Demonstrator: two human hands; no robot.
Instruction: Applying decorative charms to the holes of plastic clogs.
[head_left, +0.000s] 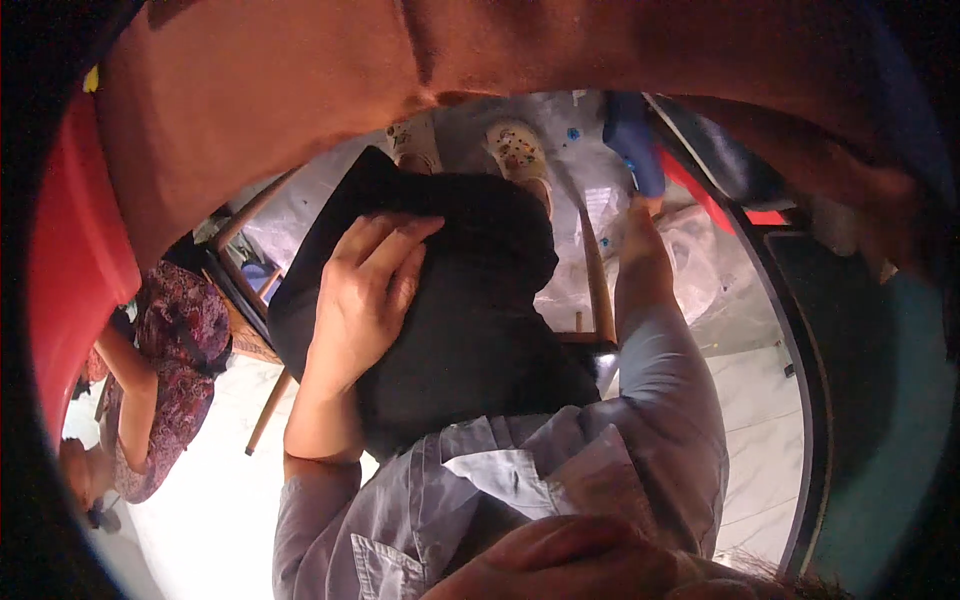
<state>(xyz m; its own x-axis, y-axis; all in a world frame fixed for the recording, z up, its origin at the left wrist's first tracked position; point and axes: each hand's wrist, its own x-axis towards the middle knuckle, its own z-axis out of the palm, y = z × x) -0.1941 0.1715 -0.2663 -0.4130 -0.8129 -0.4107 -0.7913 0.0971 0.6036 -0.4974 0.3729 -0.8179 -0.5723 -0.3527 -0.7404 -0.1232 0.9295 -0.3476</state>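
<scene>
My left hand lies on my left thigh, on the black trousers. Its fingers are stretched out, and it holds nothing. On the other side, my right arm reaches forward and down beside my right leg. At its wrist a blue thing begins; whether this is a glove, a cloth or a container I cannot make out. The fingers of my right hand do not show.
A brown surface spans the top. Below are pale clogs and crinkled clear plastic with small blue pieces. A red plastic thing and a person in patterned clothes are left, near a wooden chair. A dark-edged panel stands right.
</scene>
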